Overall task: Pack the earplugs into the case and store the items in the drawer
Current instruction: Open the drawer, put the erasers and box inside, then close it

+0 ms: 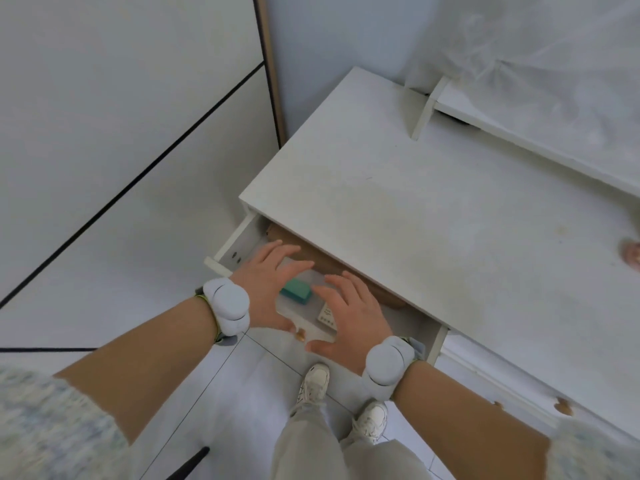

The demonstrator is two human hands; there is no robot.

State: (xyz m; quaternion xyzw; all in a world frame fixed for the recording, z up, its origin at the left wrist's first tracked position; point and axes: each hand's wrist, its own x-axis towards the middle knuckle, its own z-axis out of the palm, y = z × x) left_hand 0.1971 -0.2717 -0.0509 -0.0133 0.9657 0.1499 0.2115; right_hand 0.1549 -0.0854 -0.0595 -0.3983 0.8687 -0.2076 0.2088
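Note:
The white drawer [231, 249] of the desk stands pulled out toward me. Inside it lies a teal case [296, 292], and a small white printed card or packet [327, 315] lies to its right. My left hand [266, 282] hovers over the drawer just left of the teal case, fingers spread, holding nothing. My right hand [349, 317] is over the drawer front on the case's right, fingers apart and empty, partly covering the card. Earplugs are not visible. A brown knob [300, 335] sits on the drawer front between my hands.
The white desk top [433, 220] overhangs the drawer's back part, where something brown [322, 258] lies. A white shelf riser [519, 129] and clear plastic sheet stand at the back right. A second drawer knob [562, 407] is at right. My feet [315, 379] stand on the tiled floor.

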